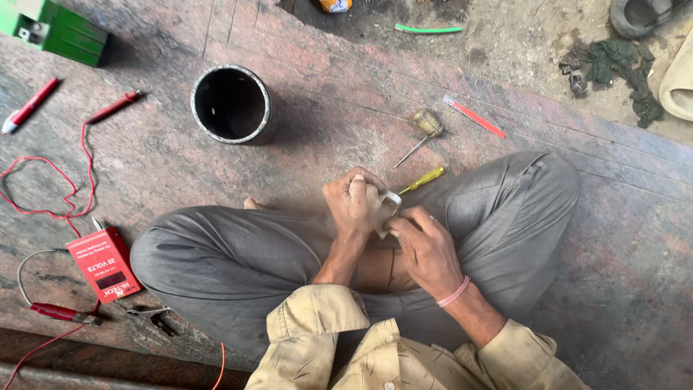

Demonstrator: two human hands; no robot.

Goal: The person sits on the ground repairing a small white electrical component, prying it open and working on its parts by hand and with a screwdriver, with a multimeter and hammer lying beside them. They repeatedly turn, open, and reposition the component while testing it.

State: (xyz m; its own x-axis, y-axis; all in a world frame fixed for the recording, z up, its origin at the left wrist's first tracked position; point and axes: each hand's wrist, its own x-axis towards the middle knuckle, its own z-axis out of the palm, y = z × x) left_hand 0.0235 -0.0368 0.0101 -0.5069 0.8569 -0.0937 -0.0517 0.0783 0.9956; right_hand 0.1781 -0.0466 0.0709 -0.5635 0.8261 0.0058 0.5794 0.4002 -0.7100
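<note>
Far to my left the green box (54,27) sits at the slab's corner, out of reach. Nearer lie the red probes (30,105) on their thin red leads, trailing back to the small red voltage tester (103,264) by my left knee — close enough to grab without uncrossing my legs, I'd judge. A red clip (61,313) and a pair of small pliers (153,316) rest just beside it on the stone floor (166,155).

The black cylindrical pot (231,105) stands upright ahead of my left knee, mouth up, well apart from my hands.

In the middle, over my crossed legs, is the work. My left hand (355,204) is closed around a small pale part (388,209), fingers wrapped over its top so that most of it is hidden. I cannot tell what it is, only that it is whitish and blocky. My right hand (424,249) presses against its lower edge with thumb and fingertips pinched in; whether they hold a tool I cannot tell. I keep it low, over my lap, probably to steady it.

Just beyond my hands the yellow-handled screwdriver (422,180) lies touching my right knee, and the clear-handled screwdriver (421,131) a little farther on. The red strip (474,117) lies past that — then the dark rags (617,68) on the dirt.
</note>
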